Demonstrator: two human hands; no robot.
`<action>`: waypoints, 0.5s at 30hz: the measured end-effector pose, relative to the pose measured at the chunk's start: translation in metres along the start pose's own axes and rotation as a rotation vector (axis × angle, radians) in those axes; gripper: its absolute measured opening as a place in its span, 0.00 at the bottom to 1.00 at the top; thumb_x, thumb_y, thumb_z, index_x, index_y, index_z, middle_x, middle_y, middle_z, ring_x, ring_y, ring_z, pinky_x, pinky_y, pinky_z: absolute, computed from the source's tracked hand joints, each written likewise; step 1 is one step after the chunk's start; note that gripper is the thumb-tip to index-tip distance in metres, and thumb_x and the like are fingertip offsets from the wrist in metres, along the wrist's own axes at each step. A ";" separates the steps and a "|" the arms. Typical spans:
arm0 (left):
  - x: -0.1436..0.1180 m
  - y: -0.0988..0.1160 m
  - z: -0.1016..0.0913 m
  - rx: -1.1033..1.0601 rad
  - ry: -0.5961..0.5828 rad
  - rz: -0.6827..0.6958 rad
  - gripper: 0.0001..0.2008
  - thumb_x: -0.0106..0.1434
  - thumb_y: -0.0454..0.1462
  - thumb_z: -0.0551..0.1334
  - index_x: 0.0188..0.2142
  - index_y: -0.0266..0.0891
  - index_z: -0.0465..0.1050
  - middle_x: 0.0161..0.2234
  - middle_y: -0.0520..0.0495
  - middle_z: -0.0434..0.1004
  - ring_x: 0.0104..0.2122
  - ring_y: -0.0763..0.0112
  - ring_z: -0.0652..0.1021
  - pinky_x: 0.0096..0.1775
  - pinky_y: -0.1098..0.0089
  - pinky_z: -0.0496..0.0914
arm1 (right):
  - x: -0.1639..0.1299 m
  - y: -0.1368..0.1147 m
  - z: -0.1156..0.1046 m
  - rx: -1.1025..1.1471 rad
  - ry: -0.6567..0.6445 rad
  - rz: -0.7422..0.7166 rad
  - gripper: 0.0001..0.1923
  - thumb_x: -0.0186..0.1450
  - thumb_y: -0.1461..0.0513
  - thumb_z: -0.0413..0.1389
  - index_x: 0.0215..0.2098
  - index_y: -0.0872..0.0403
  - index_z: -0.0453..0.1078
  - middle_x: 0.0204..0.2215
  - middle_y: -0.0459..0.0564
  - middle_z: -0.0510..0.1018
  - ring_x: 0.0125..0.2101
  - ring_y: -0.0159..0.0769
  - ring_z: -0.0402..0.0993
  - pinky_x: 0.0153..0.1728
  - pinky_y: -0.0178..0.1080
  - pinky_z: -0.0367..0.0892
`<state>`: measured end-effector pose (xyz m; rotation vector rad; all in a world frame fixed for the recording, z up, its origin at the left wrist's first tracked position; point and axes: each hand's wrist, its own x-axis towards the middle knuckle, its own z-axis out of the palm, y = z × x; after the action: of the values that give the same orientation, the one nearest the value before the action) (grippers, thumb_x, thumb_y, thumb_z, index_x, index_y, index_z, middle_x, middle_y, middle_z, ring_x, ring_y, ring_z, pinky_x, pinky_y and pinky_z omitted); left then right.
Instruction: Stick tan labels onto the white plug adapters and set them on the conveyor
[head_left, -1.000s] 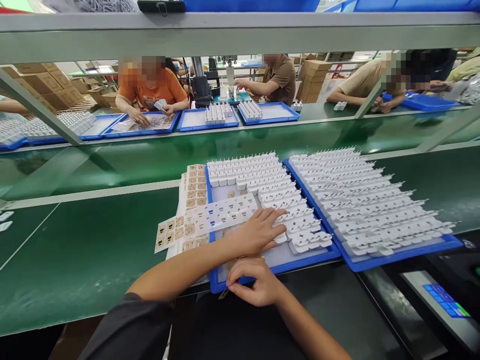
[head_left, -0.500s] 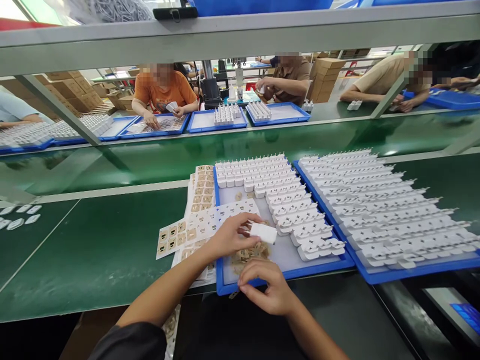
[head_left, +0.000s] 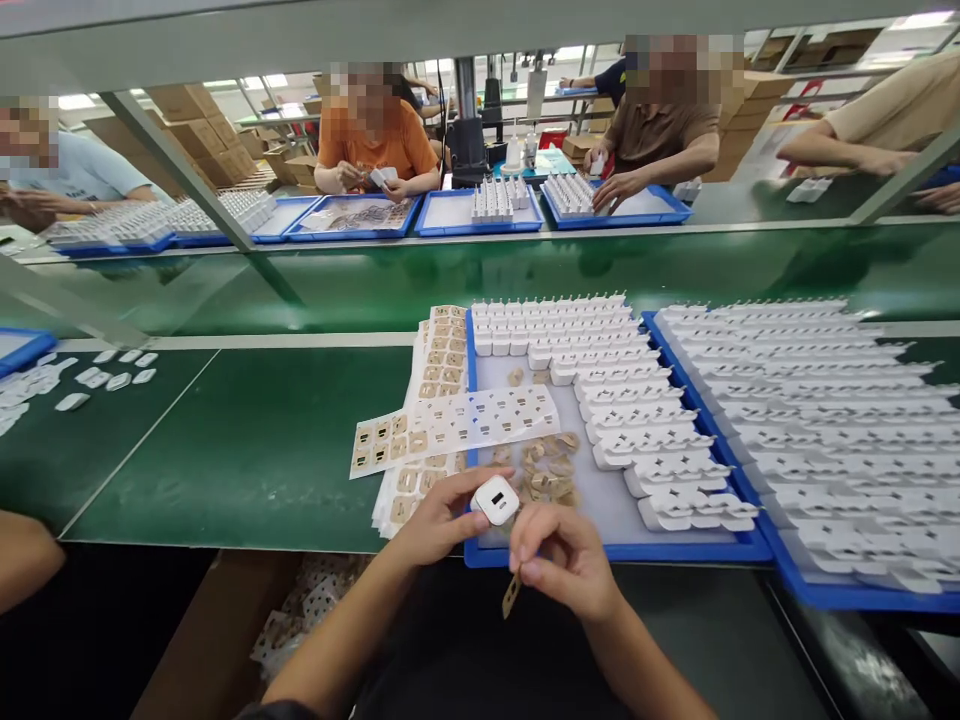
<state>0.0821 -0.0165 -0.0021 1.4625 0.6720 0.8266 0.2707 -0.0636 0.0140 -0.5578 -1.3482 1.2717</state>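
Note:
A white charger point(head_left: 496, 500) is gripped between the fingers and thumb of my left hand point(head_left: 431, 520), its face with two dark port slots turned toward me. Close beside it, my right hand point(head_left: 566, 560) pinches a small tan sticker point(head_left: 511, 597) with cut-out slots, which hangs below the fingertips. Both hands are over the near edge of a blue tray point(head_left: 592, 553). Within that tray lie a pile of loose tan pieces point(head_left: 551, 470) and rows of white chargers point(head_left: 611, 395) with prongs upward. Across its left rim lies a partly used sticker sheet point(head_left: 450, 425).
A second blue tray point(head_left: 847, 598) full of white chargers stands to the right. More sticker sheets point(head_left: 442, 350) are stacked left of the near tray. White flat parts point(head_left: 94, 377) lie at far left. Several people work across the green bench point(head_left: 315, 440); another person's arm point(head_left: 26, 560) shows at left.
My left hand has drawn nearer and turned the charger so its port face shows. My right hand has lifted slightly, with the tan sticker now plainly visible. The camera view has shifted left.

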 end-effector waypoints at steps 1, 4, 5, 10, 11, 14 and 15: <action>-0.001 -0.001 0.001 0.006 -0.010 0.032 0.26 0.63 0.55 0.62 0.52 0.43 0.77 0.46 0.40 0.77 0.48 0.55 0.76 0.51 0.58 0.70 | 0.000 0.001 0.000 0.034 0.025 0.008 0.03 0.65 0.61 0.61 0.33 0.51 0.73 0.25 0.46 0.77 0.25 0.34 0.74 0.28 0.36 0.71; 0.000 -0.005 0.014 0.006 0.093 0.093 0.22 0.68 0.52 0.57 0.49 0.40 0.79 0.41 0.42 0.76 0.43 0.61 0.76 0.46 0.63 0.71 | 0.002 0.007 -0.001 0.132 0.091 0.065 0.02 0.64 0.61 0.62 0.33 0.50 0.74 0.26 0.46 0.76 0.22 0.31 0.71 0.22 0.34 0.69; 0.002 -0.006 0.021 0.002 0.171 0.089 0.21 0.69 0.51 0.57 0.49 0.40 0.78 0.38 0.43 0.76 0.39 0.65 0.76 0.42 0.66 0.71 | 0.003 0.009 -0.002 0.173 0.114 0.085 0.02 0.64 0.61 0.62 0.34 0.50 0.74 0.27 0.46 0.76 0.20 0.29 0.70 0.19 0.32 0.68; 0.012 -0.007 0.046 0.164 0.543 0.026 0.17 0.71 0.48 0.55 0.43 0.37 0.75 0.33 0.46 0.78 0.31 0.69 0.76 0.36 0.70 0.70 | 0.010 0.017 0.000 0.320 0.349 0.074 0.04 0.62 0.59 0.64 0.32 0.49 0.74 0.25 0.43 0.74 0.17 0.27 0.68 0.13 0.28 0.65; 0.013 -0.006 0.047 0.224 0.558 0.031 0.18 0.72 0.47 0.54 0.40 0.37 0.76 0.32 0.46 0.79 0.33 0.68 0.78 0.37 0.69 0.71 | 0.012 0.017 0.001 0.333 0.380 0.067 0.04 0.62 0.59 0.64 0.32 0.49 0.74 0.25 0.43 0.74 0.17 0.27 0.69 0.14 0.28 0.66; 0.012 -0.007 0.041 0.324 0.459 0.110 0.19 0.73 0.47 0.52 0.42 0.38 0.77 0.38 0.43 0.82 0.39 0.64 0.81 0.43 0.66 0.72 | 0.016 0.016 0.006 0.347 0.422 0.065 0.04 0.62 0.60 0.65 0.31 0.48 0.74 0.25 0.42 0.73 0.16 0.26 0.70 0.14 0.28 0.68; 0.010 -0.009 0.038 0.313 0.403 0.145 0.19 0.72 0.48 0.53 0.47 0.39 0.77 0.43 0.41 0.83 0.42 0.62 0.81 0.45 0.64 0.73 | 0.016 0.015 0.008 0.341 0.421 0.075 0.04 0.62 0.59 0.65 0.32 0.48 0.74 0.25 0.42 0.74 0.16 0.26 0.70 0.13 0.28 0.68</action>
<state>0.1189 -0.0297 -0.0094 1.6545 1.0429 1.1867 0.2541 -0.0475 0.0090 -0.5977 -0.7495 1.3200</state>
